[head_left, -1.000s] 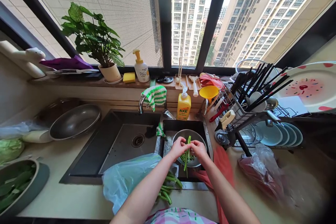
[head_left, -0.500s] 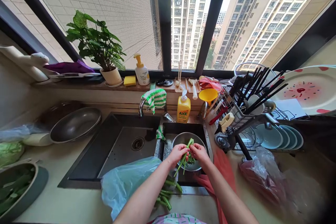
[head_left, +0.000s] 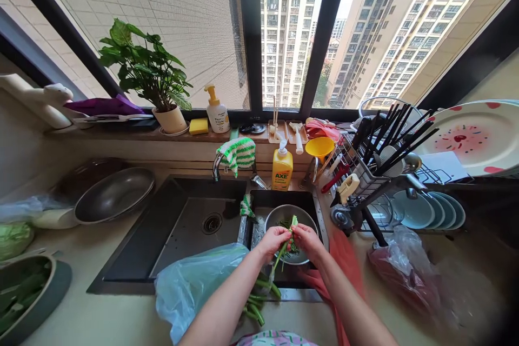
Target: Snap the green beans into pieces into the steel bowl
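— Green stalk (head_left: pixel 283 248) first: where is it sitting in the head view?

— Both hands are gripping it above the steel bowl (head_left: pixel 271 215), which is standing in the small right basin of the sink (head_left: pixel 162 238); the left hand (head_left: pixel 274 239) is pinching it from one side with fingers closed on it, and the right hand (head_left: pixel 305 235) is closing on its upper end, the two hands nearly touching; the leafy tip is poking up between them and the stem is hanging down towards the near rim.

— Is anything lying in the bowl?

— More greens are showing in there, but the hands are covering most of them, so I cannot tell how many; a bunch of stalks (head_left: pixel 257 297) is lying on the counter edge beside a pale plastic bag (head_left: pixel 194 281), and the forearm is hiding part of it.

— What else is getting cut off?

— A bowl of leaves (head_left: pixel 24 294) is running off the lower left corner; a red bag (head_left: pixel 401 273) on the right is blurring out towards the frame edge, and I cannot make out its contents; an orange cloth (head_left: pixel 344 251) is disappearing under the right forearm; the yellow soap bottle (head_left: pixel 282 168) is standing behind the basin, its label partly readable; the dish rack (head_left: pixel 365 184) is crowding with dark utensils that I cannot tell apart.
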Demonstrator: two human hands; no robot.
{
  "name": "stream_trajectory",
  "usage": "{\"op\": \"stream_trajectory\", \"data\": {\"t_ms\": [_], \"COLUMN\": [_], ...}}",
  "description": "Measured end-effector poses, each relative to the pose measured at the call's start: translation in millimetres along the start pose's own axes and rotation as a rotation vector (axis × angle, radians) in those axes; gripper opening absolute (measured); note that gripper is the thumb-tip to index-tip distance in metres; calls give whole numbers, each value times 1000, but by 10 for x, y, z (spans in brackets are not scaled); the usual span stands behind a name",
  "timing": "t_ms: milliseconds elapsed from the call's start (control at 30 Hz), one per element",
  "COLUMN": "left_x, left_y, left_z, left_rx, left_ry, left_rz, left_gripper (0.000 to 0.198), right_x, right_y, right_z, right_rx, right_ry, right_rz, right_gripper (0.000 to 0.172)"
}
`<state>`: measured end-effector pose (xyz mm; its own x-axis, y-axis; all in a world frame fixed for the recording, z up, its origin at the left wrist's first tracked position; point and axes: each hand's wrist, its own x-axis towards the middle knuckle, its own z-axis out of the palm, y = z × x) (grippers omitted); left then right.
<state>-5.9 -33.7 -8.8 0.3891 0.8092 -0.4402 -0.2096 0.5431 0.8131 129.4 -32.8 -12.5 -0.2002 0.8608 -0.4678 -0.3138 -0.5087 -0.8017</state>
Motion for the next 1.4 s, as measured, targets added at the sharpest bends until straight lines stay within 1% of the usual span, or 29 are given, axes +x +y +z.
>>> {"op": "stream_trajectory", "data": {"t_ms": [67, 133, 200, 233, 267, 300, 367, 433, 467, 567, 667, 767, 833, 1000, 1133, 1233, 1400], "left_x": [-44, -83, -105, -106, -100, -87, -44, 7, 30, 73, 70, 42, 23, 12, 75, 142, 186], "left_y": [42, 67, 73, 70, 65, 56, 33, 4, -13, -53, -64, -42, -19, -1, -55, -107, -152], "left_z": [-15, -29, -37, -40, -44, -49, -70, -98, -111, -128, -113, -96, -89, -53, -26, -46, -113], "left_rx": [-108, -160, -164, -174, -191, -210, -213, -151, -115, -63, -55, -58, -58, -38, 168, 262, 327], "left_ry": [-94, -192, -258, -256, -226, -167, -9, 131, 180, 256, 276, 269, 264, 265, 286, 294, 263], "left_rz": [-37, -84, -130, -137, -134, -123, -93, -68, -55, -16, -2, -12, -20, -18, 76, 118, 138], "left_gripper": [41, 39, 36, 36, 35, 35, 38, 41, 42, 44, 43, 43, 44, 44, 39, 33, 28], "right_x": [-23, -8, 53, 95, 141, 185, 253, 276, 269, 192, 94, 36, 23, 14, 9, 28, 64], "right_y": [-18, -9, 40, 79, 123, 169, 252, 299, 306, 265, 176, 92, 46, -30, -16, 41, 147], "right_z": [17, 19, -12, -43, -83, -131, -228, -295, -306, -243, -101, 5, 34, 45, 51, 47, 39], "right_rx": [68, 63, -48, -151, -281, -422, -664, -800, -833, -853, -811, -820, -880, -1119, -1283, -1281, -1137], "right_ry": [-55, -70, -6, 59, 133, 203, 296, 311, 305, 252, 130, 85, 92, 115, 170, 169, 134], "right_rz": [47, 60, 31, -8, -53, -97, -165, -213, -235, -316, -358, -379, -389, -404, -431, -454, -455], "right_gripper": [32, 31, 32, 32, 33, 34, 31, 22, 21, 23, 20, 20, 19, 17, 19, 22, 19]}}
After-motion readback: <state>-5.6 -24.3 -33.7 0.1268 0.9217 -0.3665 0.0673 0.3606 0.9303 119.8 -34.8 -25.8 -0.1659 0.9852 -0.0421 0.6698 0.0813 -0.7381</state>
